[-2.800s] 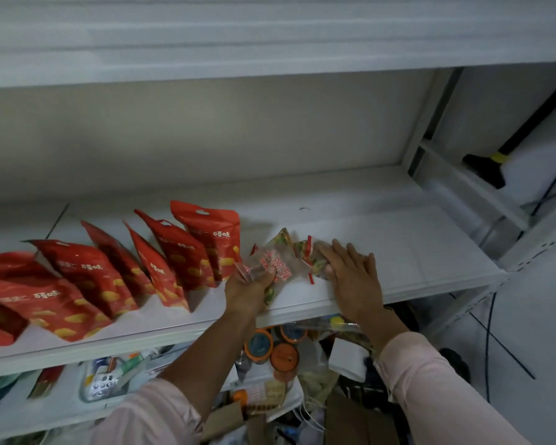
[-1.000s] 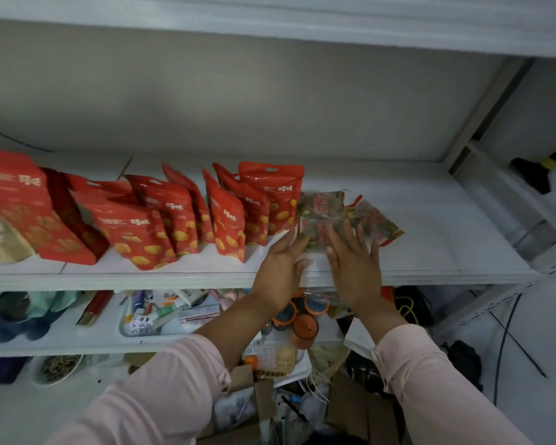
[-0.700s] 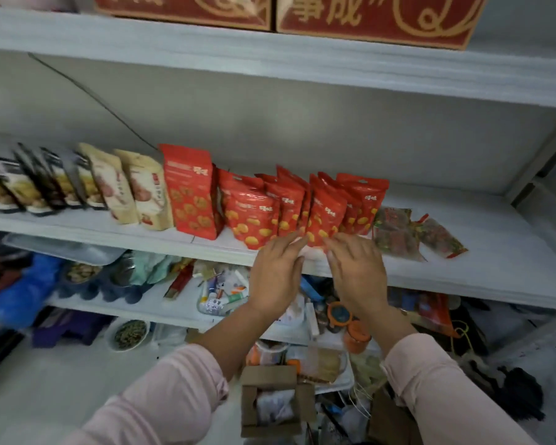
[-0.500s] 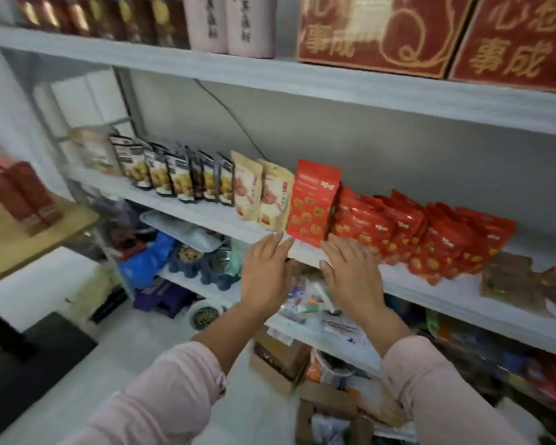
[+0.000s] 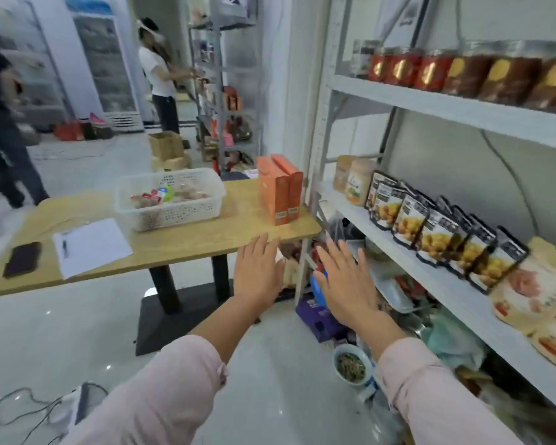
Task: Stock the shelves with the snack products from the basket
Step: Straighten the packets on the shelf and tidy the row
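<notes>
- my left hand is out in front of me, palm down, fingers straight and close together, with nothing in it; it hangs in the air below the near edge of the table.
- my right hand is just beside it, also flat and loose, fingers slightly spread, holding nothing; it is in front of the lower part of the shelf unit.
- the two hands are near each other but apart.
- the white basket stands on the table, well beyond my hands, toward the table's far side.
- snack packets lie in the bottom of the basket, red and green ones mixed; i cannot read them.
- two orange boxes stand upright side by side on the table's right end, near the shelf upright.
- a sheet of paper with a pen on it lies left of the basket, and a dark phone lies just left of the paper.
- on the middle shelf a row of dark pouches stands upright, with beige pouches to their right.
- jars line the shelf above.
- a bowl sits on the floor below my right forearm.
- a person in a white top stands at a far rack.
</notes>
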